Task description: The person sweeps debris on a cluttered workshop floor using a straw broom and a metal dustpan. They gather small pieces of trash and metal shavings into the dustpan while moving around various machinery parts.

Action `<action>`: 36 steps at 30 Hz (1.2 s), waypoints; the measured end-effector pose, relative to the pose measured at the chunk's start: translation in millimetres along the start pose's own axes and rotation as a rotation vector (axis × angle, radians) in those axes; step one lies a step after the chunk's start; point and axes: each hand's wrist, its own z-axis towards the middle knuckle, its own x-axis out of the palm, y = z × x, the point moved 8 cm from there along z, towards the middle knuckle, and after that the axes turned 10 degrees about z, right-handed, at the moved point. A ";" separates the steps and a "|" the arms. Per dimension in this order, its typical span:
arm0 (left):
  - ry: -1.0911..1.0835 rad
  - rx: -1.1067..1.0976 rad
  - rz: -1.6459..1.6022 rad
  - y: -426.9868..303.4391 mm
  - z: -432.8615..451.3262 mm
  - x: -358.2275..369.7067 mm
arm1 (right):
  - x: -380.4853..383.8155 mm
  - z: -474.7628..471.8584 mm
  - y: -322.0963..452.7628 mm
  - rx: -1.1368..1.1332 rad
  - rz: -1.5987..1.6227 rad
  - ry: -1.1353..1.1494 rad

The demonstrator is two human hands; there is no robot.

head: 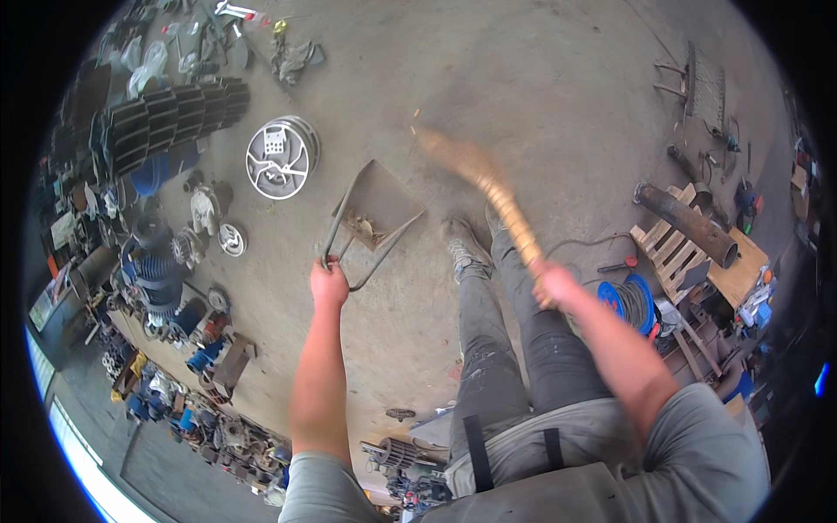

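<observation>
My left hand [329,282] grips the bent bar handle of a metal dustpan [387,196], whose flat pan rests on or just over the concrete floor. Some debris [366,227] lies at the back of the pan, near the handle. In my right hand [554,284] is the bound handle of a short straw hand broom [507,206]. Its bristle end is blurred and reaches toward the floor beyond my shoes. Two small light bits, one of them a cigarette-like stub [416,113], lie past the bristle tips.
A white metal wheel [278,160] stands left of the dustpan, with machine parts and motors [157,281] farther left. To the right are a blue cable reel [628,304], a wooden pallet [667,245] and a rusty steel pipe [686,222]. My shoe [467,248] is beside the pan.
</observation>
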 end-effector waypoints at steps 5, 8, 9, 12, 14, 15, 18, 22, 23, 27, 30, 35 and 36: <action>-0.007 -0.064 -0.036 27.9 1.1 -4.7 | -70.9 66.8 178.9 -0.167 -0.260 -0.284; 0.005 -0.229 -0.160 58.6 -8.9 9.3 | -25.3 130.4 244.1 -0.178 0.106 -0.182; 0.052 -0.283 -0.200 67.9 -13.3 19.2 | -2.1 144.9 248.9 -0.182 0.194 -0.146; -0.095 -0.199 -0.082 69.1 -11.1 21.3 | 91.1 157.8 168.3 -0.074 -0.105 -0.080; -0.124 -0.216 -0.083 70.4 -9.4 21.2 | 148.7 131.4 101.2 -0.208 -0.708 -0.018; -0.082 -0.219 -0.116 67.8 -8.7 24.3 | 170.9 114.4 70.4 -0.234 -0.871 -0.049; -0.018 -0.270 -0.212 64.8 -10.4 18.1 | 170.6 54.4 4.3 0.119 -0.335 0.112; -0.052 -0.255 -0.240 58.9 -14.1 7.2 | 107.0 18.8 67.3 -0.028 -0.383 0.100; -0.056 -0.256 -0.256 59.3 -13.9 7.9 | 88.2 20.5 91.1 -0.087 -0.425 0.057; -0.046 -0.255 -0.266 64.2 -9.5 17.6 | 40.6 59.3 177.6 -0.209 -0.116 -0.118; -0.059 -0.248 -0.228 66.3 -7.3 19.2 | 79.2 91.5 158.7 -0.144 0.202 -0.150; -0.025 -0.236 -0.235 62.7 -9.8 15.1 | 186.9 63.8 -15.8 0.093 -0.310 -0.052; -0.027 -0.215 -0.229 61.1 -11.1 12.9 | 195.0 50.5 -38.6 0.141 -0.238 0.045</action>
